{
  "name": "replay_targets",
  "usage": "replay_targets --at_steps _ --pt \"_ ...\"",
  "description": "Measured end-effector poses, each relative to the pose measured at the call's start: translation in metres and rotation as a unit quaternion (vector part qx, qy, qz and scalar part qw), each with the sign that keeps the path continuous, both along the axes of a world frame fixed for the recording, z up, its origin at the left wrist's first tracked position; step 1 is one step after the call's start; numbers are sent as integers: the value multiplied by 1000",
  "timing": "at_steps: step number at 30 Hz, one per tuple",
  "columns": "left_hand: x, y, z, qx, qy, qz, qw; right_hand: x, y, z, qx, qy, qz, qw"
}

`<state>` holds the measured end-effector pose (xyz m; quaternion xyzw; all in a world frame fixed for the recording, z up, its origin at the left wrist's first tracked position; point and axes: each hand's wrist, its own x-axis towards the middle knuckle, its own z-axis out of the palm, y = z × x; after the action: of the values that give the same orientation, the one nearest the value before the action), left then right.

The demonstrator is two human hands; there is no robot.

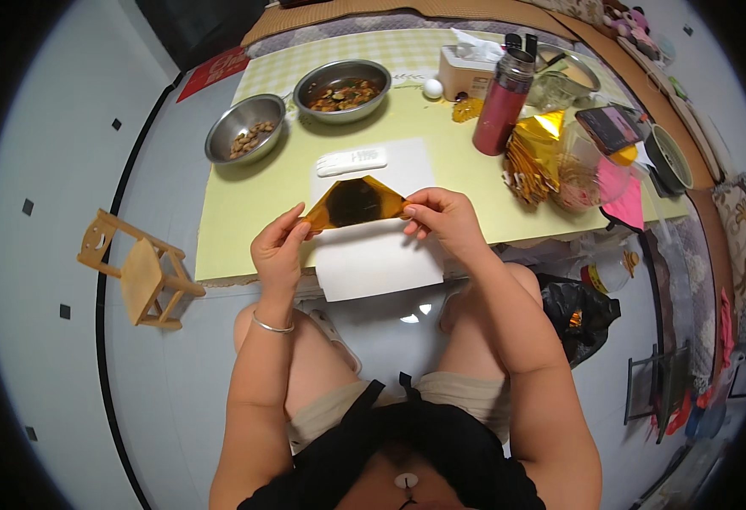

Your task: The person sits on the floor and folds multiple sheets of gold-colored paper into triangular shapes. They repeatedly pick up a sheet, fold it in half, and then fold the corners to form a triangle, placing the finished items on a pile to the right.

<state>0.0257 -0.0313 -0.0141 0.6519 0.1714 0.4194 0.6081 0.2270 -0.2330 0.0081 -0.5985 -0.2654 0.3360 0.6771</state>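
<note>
A shiny gold foil sheet (351, 202), folded to a shape with a slanted top, stretches between my two hands above the table's near edge. A dark reflection fills its middle. My left hand (279, 240) pinches its left corner between thumb and fingers. At the right corner, my right hand (442, 217) grips it with thumb and fingertips. Below the foil lies a white sheet of paper (381, 270), hanging over the table edge. Just beyond the foil rests a long white object (351, 161) with faint markings; its kind is unclear.
On the table (245, 229) are a bowl of nuts (220, 136), a bowl of soaking food (303, 100), a red flask (500, 110), a tissue box (466, 76), stacked gold foil (533, 161) and a phone (609, 129). A small wooden chair (141, 272) stands left; a black bag (577, 319) sits right.
</note>
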Motion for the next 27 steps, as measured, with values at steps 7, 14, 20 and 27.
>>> replay_targets --at_steps 7,14,20,27 --pt "0 1 -4 58 47 -45 996 1 -16 8 0 -199 -36 979" --pt "10 -14 7 46 136 -47 988 4 -25 12 3 -269 -91 959" --pt "20 -25 27 59 161 -69 983 9 -35 18 22 -187 -96 977" --pt "56 -44 67 4 131 -120 984 18 -55 32 221 -38 -194 955"
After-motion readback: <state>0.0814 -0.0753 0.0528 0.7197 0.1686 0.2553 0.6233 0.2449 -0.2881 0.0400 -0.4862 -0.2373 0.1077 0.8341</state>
